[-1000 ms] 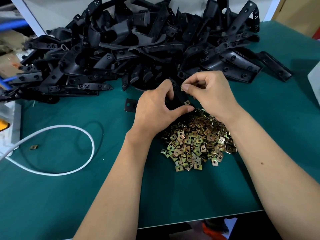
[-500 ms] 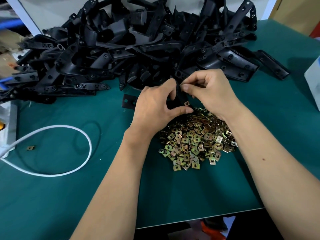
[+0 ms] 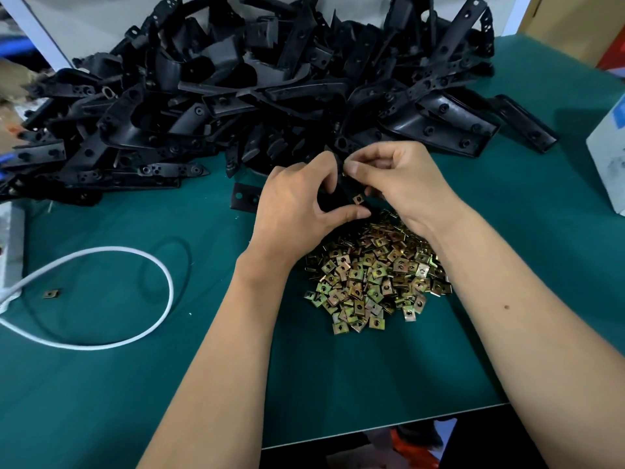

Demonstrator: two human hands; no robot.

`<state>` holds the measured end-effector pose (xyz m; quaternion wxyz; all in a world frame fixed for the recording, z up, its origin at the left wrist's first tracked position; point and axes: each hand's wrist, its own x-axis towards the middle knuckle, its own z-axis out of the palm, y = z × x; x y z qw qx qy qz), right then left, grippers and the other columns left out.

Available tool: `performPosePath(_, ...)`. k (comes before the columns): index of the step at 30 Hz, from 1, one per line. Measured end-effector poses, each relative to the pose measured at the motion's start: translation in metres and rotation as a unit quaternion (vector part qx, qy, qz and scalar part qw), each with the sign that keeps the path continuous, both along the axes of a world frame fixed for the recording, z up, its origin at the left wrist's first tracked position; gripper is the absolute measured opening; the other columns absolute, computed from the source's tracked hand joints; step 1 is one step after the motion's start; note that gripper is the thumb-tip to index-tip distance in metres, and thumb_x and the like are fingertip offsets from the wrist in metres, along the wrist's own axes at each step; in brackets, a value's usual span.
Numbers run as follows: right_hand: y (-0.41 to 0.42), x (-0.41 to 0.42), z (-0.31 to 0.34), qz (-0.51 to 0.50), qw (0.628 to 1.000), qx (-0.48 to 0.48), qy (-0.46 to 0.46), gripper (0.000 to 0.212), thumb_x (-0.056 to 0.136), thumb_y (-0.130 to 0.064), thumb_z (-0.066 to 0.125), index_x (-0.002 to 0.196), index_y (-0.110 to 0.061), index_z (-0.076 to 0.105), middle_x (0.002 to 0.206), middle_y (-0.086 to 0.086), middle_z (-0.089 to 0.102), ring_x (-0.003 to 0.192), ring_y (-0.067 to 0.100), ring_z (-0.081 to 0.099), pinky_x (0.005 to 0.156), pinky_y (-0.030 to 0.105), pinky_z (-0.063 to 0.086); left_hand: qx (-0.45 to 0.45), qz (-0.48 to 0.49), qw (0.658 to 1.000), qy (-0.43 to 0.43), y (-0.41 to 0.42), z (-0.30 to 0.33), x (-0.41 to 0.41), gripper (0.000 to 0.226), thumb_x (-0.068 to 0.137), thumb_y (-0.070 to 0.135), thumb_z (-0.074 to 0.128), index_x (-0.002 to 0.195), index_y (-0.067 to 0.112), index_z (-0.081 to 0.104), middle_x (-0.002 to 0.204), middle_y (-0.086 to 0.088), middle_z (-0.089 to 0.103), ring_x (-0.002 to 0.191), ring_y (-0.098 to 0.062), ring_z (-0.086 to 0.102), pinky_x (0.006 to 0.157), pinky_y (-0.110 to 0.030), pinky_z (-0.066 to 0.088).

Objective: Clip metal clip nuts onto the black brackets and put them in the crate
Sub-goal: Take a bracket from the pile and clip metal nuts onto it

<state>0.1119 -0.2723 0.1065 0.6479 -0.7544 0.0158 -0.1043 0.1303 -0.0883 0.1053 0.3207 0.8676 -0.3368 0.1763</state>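
Black bracket (image 3: 341,194) gripped between both hands: left hand (image 3: 297,211) curled round it, right hand (image 3: 402,187) pinching its top. One nut (image 3: 358,199) clipped on. Nut pile (image 3: 375,275) just below hands; bracket heap (image 3: 257,96) beyond.

Both hands meet above a green table mat (image 3: 507,299). The left hand (image 3: 297,211) grips a small black plastic bracket (image 3: 341,194), thumb curled under it. The right hand (image 3: 402,184) pinches the same bracket from the other side, fingertips bent down. One brass-coloured square metal clip nut (image 3: 357,199) sits on the bracket between the hands. Just below lies a heap of loose clip nuts (image 3: 375,275). Behind the hands rises a big pile of black brackets (image 3: 236,96). A looped white cable (image 3: 101,299) lies at left, beside a single stray clip nut (image 3: 51,293).
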Motion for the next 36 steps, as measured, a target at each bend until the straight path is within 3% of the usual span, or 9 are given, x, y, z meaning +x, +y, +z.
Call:
performPosePath(3, 0.001, 0.001, -0.002, 0.020, 0.998, 0.042, 0.047, 0.012, 0.094, -0.024, 0.076, 0.089, -0.015, 0.081, 0.093, 0.010, 0.078, 0.087, 0.024, 0.071, 0.081, 0.039, 0.057, -0.003, 0.013, 1.000, 0.001, 0.000, -0.001, -0.002, 0.059, 0.070, 0.062, 0.082, 0.087, 0.019, 0.046, 0.077, 0.005, 0.057, 0.074, -0.018, 0.054, 0.076, -0.038, 0.045)
performPosePath(5, 0.000, 0.002, -0.001, 0.019, 0.997, 0.059, 0.049, 0.015, 0.096, -0.022, 0.073, 0.085, -0.015, 0.081, 0.088, 0.012, 0.075, 0.083, 0.026, 0.066, 0.078, 0.041, 0.053, -0.012, 0.033, 0.999, 0.008, 0.000, -0.003, -0.001, 0.062, 0.069, 0.064, 0.083, 0.094, 0.019, 0.048, 0.085, 0.007, 0.061, 0.083, -0.016, 0.058, 0.082, -0.040, 0.049)
performPosePath(9, 0.001, 0.003, -0.001, 0.007, 0.999, 0.034, 0.039, 0.017, 0.098, -0.023, 0.071, 0.085, -0.016, 0.080, 0.083, 0.009, 0.071, 0.078, 0.021, 0.062, 0.074, 0.038, 0.051, -0.075, 0.068, 0.994, 0.049, 0.002, -0.008, 0.004, 0.081, 0.067, 0.064, 0.085, 0.124, 0.020, 0.048, 0.095, 0.018, 0.070, 0.092, 0.009, 0.056, 0.080, -0.007, 0.040)
performPosePath(11, 0.001, 0.003, -0.002, 0.003, 1.000, 0.004, 0.027, 0.019, 0.098, -0.025, 0.070, 0.084, -0.020, 0.080, 0.080, 0.000, 0.074, 0.075, 0.012, 0.064, 0.074, 0.034, 0.053, -0.090, 0.070, 0.991, 0.077, 0.004, -0.010, 0.007, 0.088, 0.070, 0.063, 0.084, 0.140, 0.025, 0.047, 0.099, 0.020, 0.072, 0.098, 0.014, 0.055, 0.084, -0.001, 0.037)
performPosePath(16, 0.001, 0.003, -0.002, -0.008, 0.997, -0.072, -0.015, 0.019, 0.098, -0.028, 0.069, 0.084, -0.022, 0.080, 0.071, -0.007, 0.071, 0.062, 0.001, 0.057, 0.062, 0.020, 0.047, -0.112, 0.017, 0.987, 0.114, 0.003, -0.013, 0.007, 0.067, 0.078, 0.055, 0.082, 0.136, 0.032, 0.060, 0.098, 0.020, 0.077, 0.104, 0.007, 0.066, 0.101, -0.030, 0.050)
performPosePath(20, -0.003, 0.002, 0.003, -0.012, 0.988, -0.144, -0.046, 0.017, 0.098, -0.026, 0.069, 0.086, -0.022, 0.080, 0.069, -0.012, 0.069, 0.062, -0.003, 0.056, 0.063, 0.018, 0.045, -0.082, 0.018, 0.990, 0.117, 0.000, -0.011, 0.007, 0.084, 0.079, 0.059, 0.078, 0.152, 0.031, 0.047, 0.106, 0.011, 0.076, 0.110, -0.002, 0.066, 0.102, -0.030, 0.050)
performPosePath(23, -0.003, 0.001, 0.006, -0.012, 0.978, -0.197, -0.067, 0.016, 0.098, -0.027, 0.069, 0.089, -0.020, 0.080, 0.080, -0.006, 0.075, 0.078, 0.008, 0.068, 0.078, 0.035, 0.054, -0.058, 0.033, 0.993, 0.101, -0.002, -0.010, 0.007, 0.091, 0.080, 0.053, 0.081, 0.157, 0.023, 0.041, 0.109, 0.003, 0.075, 0.109, -0.011, 0.067, 0.102, -0.034, 0.050)
performPosePath(28, 0.003, 0.000, 0.007, -0.019, 0.979, -0.189, -0.068, 0.016, 0.098, -0.026, 0.070, 0.091, -0.018, 0.081, 0.084, -0.003, 0.077, 0.086, 0.019, 0.071, 0.085, 0.042, 0.056, -0.058, 0.048, 0.992, 0.105, -0.003, -0.010, 0.005, 0.091, 0.081, 0.053, 0.080, 0.157, 0.023, 0.040, 0.110, 0.004, 0.074, 0.109, -0.010, 0.065, 0.100, -0.028, 0.049)
performPosePath(36, 0.006, -0.002, 0.005, -0.031, 0.982, -0.172, -0.069, 0.017, 0.097, -0.027, 0.069, 0.086, -0.019, 0.081, 0.078, -0.006, 0.075, 0.076, 0.001, 0.066, 0.073, 0.021, 0.051, -0.045, 0.067, 0.991, 0.103, -0.006, -0.009, 0.004, 0.090, 0.081, 0.056, 0.079, 0.156, 0.024, 0.042, 0.106, 0.007, 0.073, 0.107, -0.013, 0.064, 0.099, -0.037, 0.051)
